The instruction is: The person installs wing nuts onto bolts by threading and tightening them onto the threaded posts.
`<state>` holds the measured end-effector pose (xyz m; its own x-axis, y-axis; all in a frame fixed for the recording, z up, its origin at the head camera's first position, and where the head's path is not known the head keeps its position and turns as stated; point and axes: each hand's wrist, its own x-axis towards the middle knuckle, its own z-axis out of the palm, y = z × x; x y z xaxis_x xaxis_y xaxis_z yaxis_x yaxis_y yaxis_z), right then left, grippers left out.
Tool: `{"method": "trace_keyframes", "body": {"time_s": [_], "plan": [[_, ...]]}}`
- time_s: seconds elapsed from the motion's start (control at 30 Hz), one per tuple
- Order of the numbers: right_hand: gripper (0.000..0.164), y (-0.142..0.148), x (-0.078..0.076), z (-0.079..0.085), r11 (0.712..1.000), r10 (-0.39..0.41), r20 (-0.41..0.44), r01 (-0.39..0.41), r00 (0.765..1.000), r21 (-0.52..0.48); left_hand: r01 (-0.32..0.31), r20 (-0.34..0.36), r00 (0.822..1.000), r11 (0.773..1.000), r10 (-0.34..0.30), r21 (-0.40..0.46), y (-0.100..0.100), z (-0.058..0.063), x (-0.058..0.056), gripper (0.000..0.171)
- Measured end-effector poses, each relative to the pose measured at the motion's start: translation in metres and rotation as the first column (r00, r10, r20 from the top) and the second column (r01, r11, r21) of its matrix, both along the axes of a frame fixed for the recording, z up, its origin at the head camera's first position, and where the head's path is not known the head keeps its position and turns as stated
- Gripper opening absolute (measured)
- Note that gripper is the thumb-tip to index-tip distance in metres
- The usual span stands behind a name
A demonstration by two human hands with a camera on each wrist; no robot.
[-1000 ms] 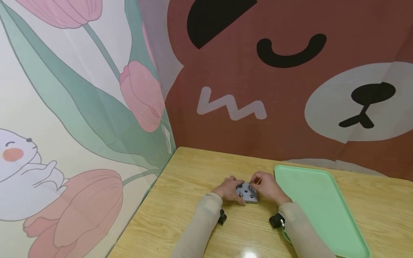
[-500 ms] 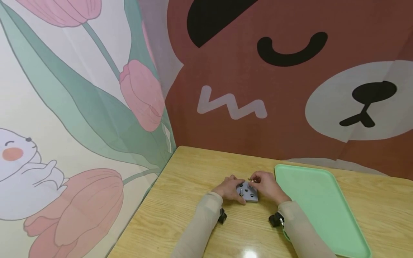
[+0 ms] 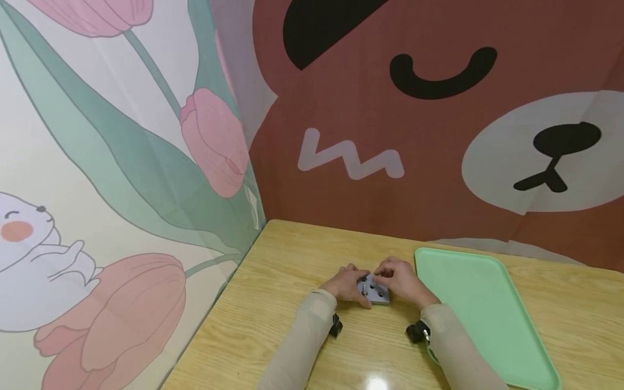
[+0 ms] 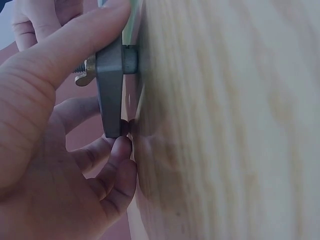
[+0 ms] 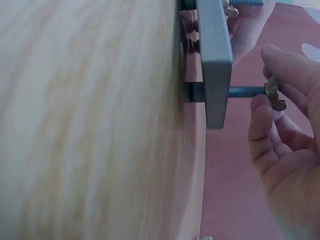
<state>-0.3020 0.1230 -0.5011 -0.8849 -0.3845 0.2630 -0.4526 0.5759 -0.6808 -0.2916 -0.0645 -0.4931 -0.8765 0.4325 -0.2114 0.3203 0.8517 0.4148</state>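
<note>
A grey metal plate [image 3: 377,297] with several holes is held just above the table, tilted in the head view. My left hand [image 3: 345,284] grips its left side, thumb on the near edge and fingers around the far edge. Bolts pass through the plate, heads toward the table. One bolt [image 5: 245,92] sticks well out, and a brass wing nut [image 5: 273,92] sits at its tip. My right hand [image 3: 402,279] pinches this wing nut between thumb and fingers. Another wing nut [image 4: 87,72] sits against the plate on a second bolt, near my left hand.
A light green tray [image 3: 480,309] lies on the wooden table [image 3: 273,303] to the right, beside my right forearm. Printed cloth walls [image 3: 351,211] stand at the table's back and left edges. Black wrist cameras [image 3: 417,332] are strapped under both wrists.
The right fingers have shifted slightly at the wing nut, which showed above the plate half a second ago and is now covered in the head view. The left hand and plate stay put.
</note>
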Motion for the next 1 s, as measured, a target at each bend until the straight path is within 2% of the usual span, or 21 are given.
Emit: {"method": "trace_keyframes", "body": {"time_s": [0.2, 0.4, 0.57, 0.67, 1.0], "plan": [[0.016, -0.0004, -0.0008, -0.0006, 0.999, -0.043, 0.030, 0.042, 0.999, 0.024, -0.004, 0.006, 1.000, 1.000, 0.004, 0.009, 0.0006, 0.0009, 0.0004, 0.086], [0.012, 0.0015, -0.0002, 0.0003, 1.000, -0.023, 0.001, 0.023, 1.000, 0.003, -0.021, 0.008, 1.000, 1.000, 0.021, 0.012, 0.0001, 0.0004, 0.0008, 0.086], [0.011, 0.0006, -0.0004, 0.0013, 0.999, -0.044, -0.006, 0.044, 0.999, 0.016, -0.019, 0.005, 1.000, 1.000, 0.019, 0.015, 0.0007, 0.0000, 0.0006, 0.086], [0.011, 0.0003, -0.0008, 0.0017, 0.997, -0.071, 0.018, 0.071, 0.997, 0.020, -0.020, 0.007, 1.000, 1.000, 0.020, 0.014, 0.0008, 0.0001, 0.0009, 0.086], [0.006, 0.0036, 0.0004, 0.0022, 0.996, -0.090, 0.043, 0.090, 0.995, -0.004, -0.027, 0.001, 1.000, 1.000, 0.027, 0.010, 0.0004, -0.0014, 0.0006, 0.085]]}}
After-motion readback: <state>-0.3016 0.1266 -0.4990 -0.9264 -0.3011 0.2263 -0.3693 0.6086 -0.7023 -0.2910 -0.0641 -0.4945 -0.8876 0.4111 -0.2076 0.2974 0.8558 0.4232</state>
